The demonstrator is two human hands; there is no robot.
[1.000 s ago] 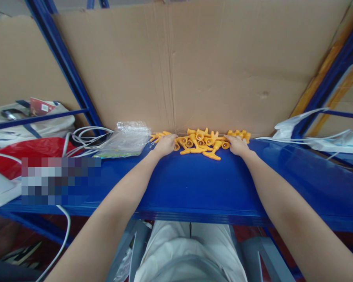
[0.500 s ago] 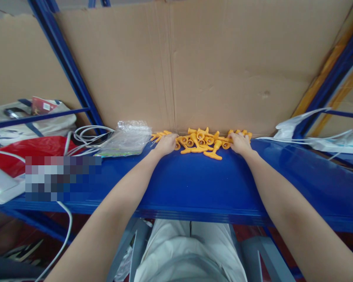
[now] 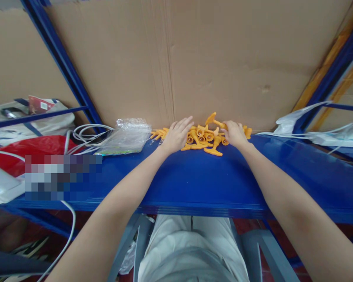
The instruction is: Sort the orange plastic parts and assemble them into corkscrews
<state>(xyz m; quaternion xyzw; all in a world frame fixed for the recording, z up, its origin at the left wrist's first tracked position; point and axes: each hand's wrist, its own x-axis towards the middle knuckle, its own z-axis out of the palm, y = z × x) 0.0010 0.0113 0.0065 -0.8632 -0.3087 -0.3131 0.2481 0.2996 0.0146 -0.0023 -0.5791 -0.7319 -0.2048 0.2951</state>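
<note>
A: What are the fingers doing?

B: The right hand (image 3: 234,132) has its fingers curled in on the stem of a yellow T-handle (image 3: 211,118), whose crossbar tilts up above the others. The left hand (image 3: 177,135) is opened out flat, fingers stretched and close together, apparently gripping nothing.

A: Is that palm touching anything?

B: I can't tell; it hides what lies under it.

A: And the remaining handles?

B: A pile of yellow T-handles (image 3: 200,133) lies between the hands, several with hollow cone ends facing the person. More yellow pieces (image 3: 247,131) show just beyond the right hand, and a row of slim yellow pieces (image 3: 159,134) sits left of the left hand, beside wavy metal wire (image 3: 155,142).

A: What are they resting on?

B: A blue metal shelf (image 3: 194,180), against a cardboard panel (image 3: 217,58).

A: Farther out?

B: Leftward, a clear plastic bag (image 3: 125,137), looped white cables (image 3: 90,129) and a red bag (image 3: 44,145). Rightward, a white plastic bag (image 3: 285,124) near the blue upright.
</note>
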